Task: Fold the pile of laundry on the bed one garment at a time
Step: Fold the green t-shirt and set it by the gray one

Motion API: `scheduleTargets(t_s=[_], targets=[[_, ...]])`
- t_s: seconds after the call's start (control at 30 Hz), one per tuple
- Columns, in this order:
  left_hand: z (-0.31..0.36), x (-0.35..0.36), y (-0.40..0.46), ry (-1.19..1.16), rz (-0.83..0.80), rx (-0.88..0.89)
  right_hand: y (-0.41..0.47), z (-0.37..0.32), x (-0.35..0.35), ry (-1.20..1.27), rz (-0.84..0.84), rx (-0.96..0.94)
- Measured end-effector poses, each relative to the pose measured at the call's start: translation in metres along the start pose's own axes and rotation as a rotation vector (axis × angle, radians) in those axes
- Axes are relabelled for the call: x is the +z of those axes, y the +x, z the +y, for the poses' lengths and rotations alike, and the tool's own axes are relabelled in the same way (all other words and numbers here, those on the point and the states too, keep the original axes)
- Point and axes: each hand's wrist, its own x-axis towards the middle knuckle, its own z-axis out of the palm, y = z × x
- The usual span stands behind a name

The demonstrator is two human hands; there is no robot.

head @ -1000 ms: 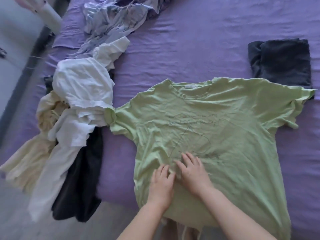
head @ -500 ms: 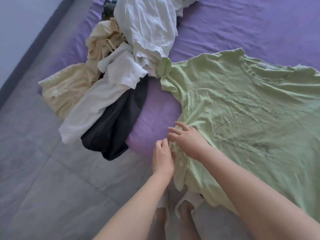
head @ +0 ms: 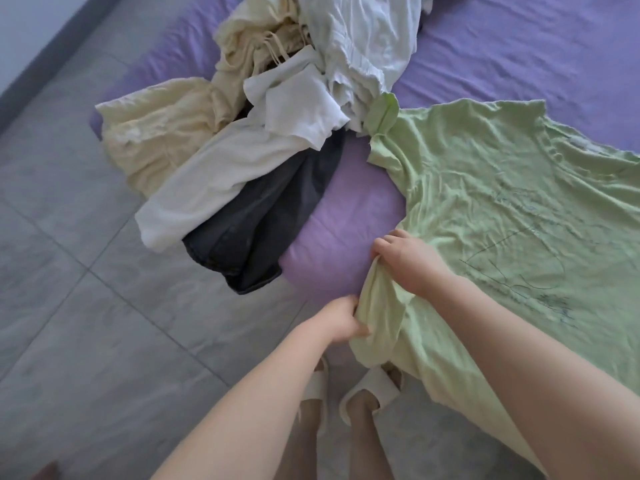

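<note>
Green tee [head: 502, 209] is stretching toward 2 o'clock from my left hand [head: 341, 320] and right hand [head: 407, 259], both pinching its near side edge.

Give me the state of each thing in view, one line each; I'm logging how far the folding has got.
green T-shirt: spread flat on the bed, not yet folded, side edge lifted.
left hand: grips the shirt's side edge near the hem.
right hand: grips the same edge higher up.
laundry pile: unfolded, heaped, hanging over the bed's edge.
dark garment: unfolded, draped off the bed.
purple sheet: wrinkled.
</note>
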Motion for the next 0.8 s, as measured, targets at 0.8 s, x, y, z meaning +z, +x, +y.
scheduleTargets(t_s=[0.8], targets=[[-0.005,-0.019,-0.008,0.618,0.422,-0.112,-0.128,-0.037,0.086,0.140,0.308,0.304]])
